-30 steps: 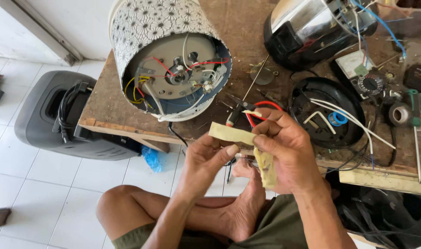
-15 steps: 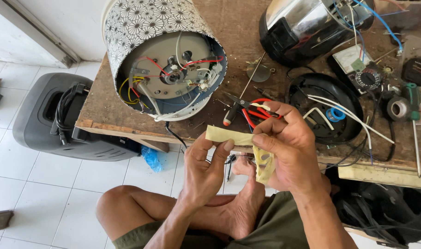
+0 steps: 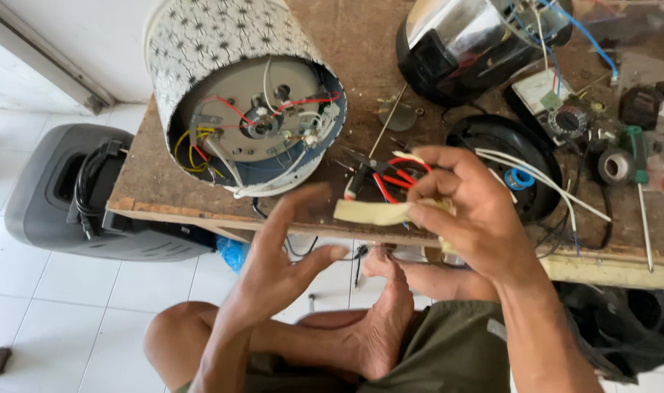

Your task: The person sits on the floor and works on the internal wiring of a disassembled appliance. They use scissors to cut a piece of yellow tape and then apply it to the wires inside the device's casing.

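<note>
We look down over the desk (image 3: 201,191), a worn wooden board, and our right hand (image 3: 469,211) is up at its front edge, its grip closed on a pale yellowish strip (image 3: 372,212) pinched between thumb and fingers. The strip sticks out to the left of the hand, roughly level, just above the desk's edge. Our left hand (image 3: 285,262) hangs just below and to the left of it, fingers spread wide, holding nothing, its fingertips close to the strip's free end but apart from it; the hand is blurred.

Just behind the right hand's fingers lie red-handled pliers (image 3: 381,178) on the desk. Further back on the left, a patterned white cooker body (image 3: 223,51) lies on its side with its open underside towards us, red, yellow and white wires showing inside. At the back right sits a shiny metal pot (image 3: 463,33), and in front of it a black round base (image 3: 503,142) with white wires (image 3: 547,182) trailing over it. On the far right a green-handled screwdriver (image 3: 640,182) rests beside a roll of tape (image 3: 614,166).

Below the desk, our crossed bare legs, and to the left a grey speaker box (image 3: 48,211) on the white tiled floor (image 3: 33,306).
</note>
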